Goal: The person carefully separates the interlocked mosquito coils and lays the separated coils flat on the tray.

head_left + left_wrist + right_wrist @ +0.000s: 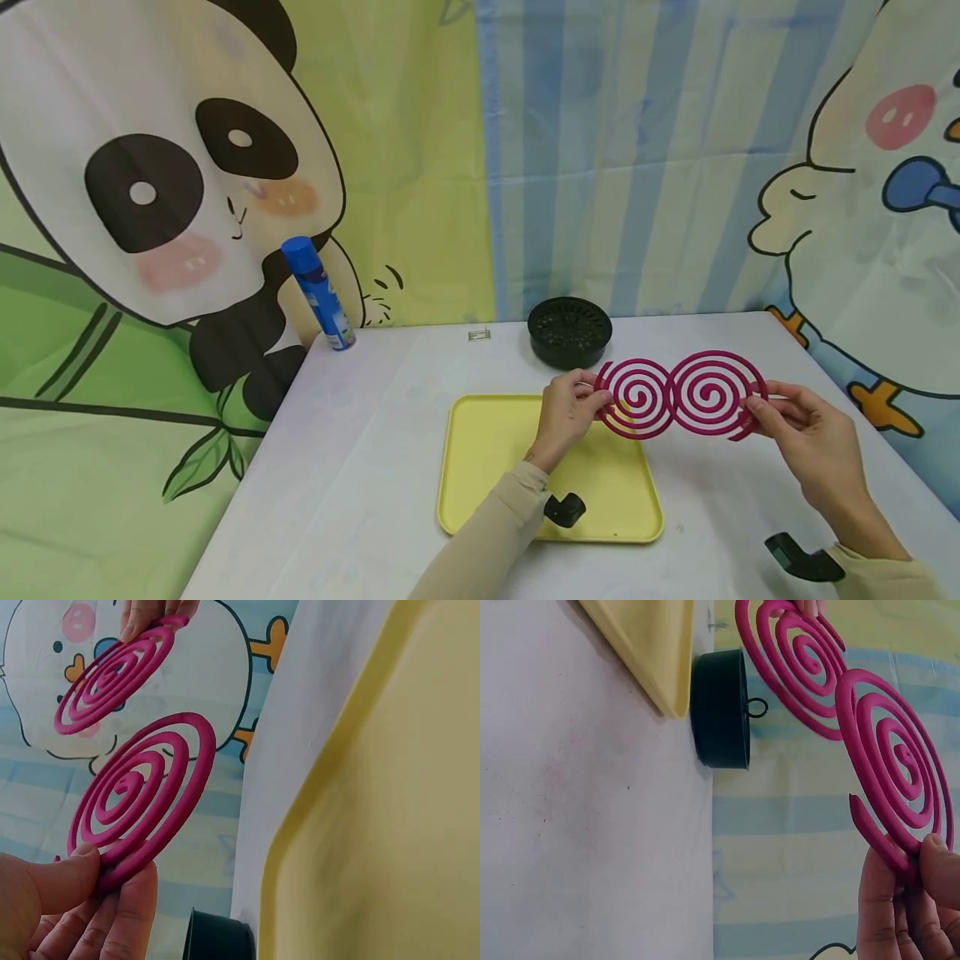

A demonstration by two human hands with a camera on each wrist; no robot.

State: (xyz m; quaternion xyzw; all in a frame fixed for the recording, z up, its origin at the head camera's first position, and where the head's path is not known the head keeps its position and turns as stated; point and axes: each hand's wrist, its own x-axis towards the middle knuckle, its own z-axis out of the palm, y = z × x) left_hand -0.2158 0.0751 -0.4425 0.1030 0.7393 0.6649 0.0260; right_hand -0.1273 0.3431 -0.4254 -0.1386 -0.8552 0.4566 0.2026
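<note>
Two magenta mosquito coils are held up side by side above the table, one per hand. My left hand [564,412] pinches the outer ring of the left coil [133,781] between thumb and fingers, over the far right part of the yellow tray [510,483]. My right hand [817,437] pinches the right coil [904,754] at its outer edge, near the loose end. In the head view the coils' inner edges meet or overlap; whether they touch, I cannot tell. Just behind them stands a round dark coil holder [568,329] with a perforated lid.
A blue spray can [322,296] stands at the back left of the white table [345,467]. Near the back edge lies a small metal stand [479,335]. Cartoon-printed curtains [420,167] hang behind. Black camera mounts [566,509] sit at both wrists.
</note>
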